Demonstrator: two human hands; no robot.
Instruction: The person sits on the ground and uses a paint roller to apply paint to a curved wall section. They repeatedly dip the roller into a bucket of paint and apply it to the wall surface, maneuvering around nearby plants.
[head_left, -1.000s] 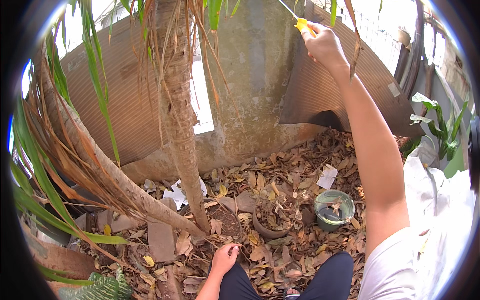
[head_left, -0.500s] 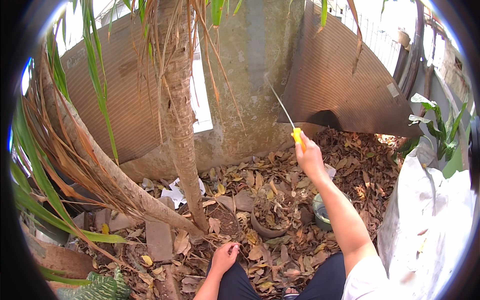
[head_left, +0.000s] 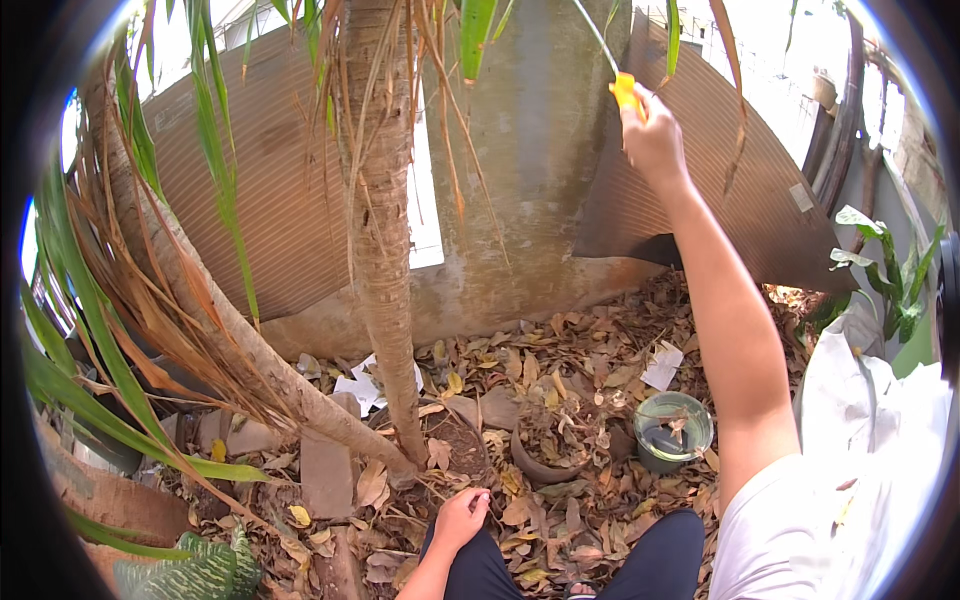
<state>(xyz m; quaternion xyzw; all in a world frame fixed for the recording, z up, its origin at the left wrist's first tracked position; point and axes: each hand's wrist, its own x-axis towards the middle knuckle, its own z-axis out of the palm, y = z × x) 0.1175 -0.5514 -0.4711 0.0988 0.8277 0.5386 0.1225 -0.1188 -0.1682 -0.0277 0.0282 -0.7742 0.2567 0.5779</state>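
Observation:
My right hand is raised at the end of an outstretched arm, closed around the yellow handle of a tool with a long thin metal shaft. The shaft points up and to the left in front of the mossy wall; its far end lies outside the picture, so I cannot tell the tool's exact kind. My left hand rests on my left knee, fingers curled in, with nothing showing in them. Below my right forearm stands a green bucket with dark contents and a dry leaf inside.
A ringed tree trunk and a leaning trunk rise at the left with hanging dry fronds. Brown corrugated sheets flank the wall. Dry leaves cover the ground around a half-buried pot. A white sheet lies at right.
My right hand has moved up and slightly right, carrying the tool higher along the wall. The bucket shows more fully now. The view has shifted slightly; my left hand stays on the knee.

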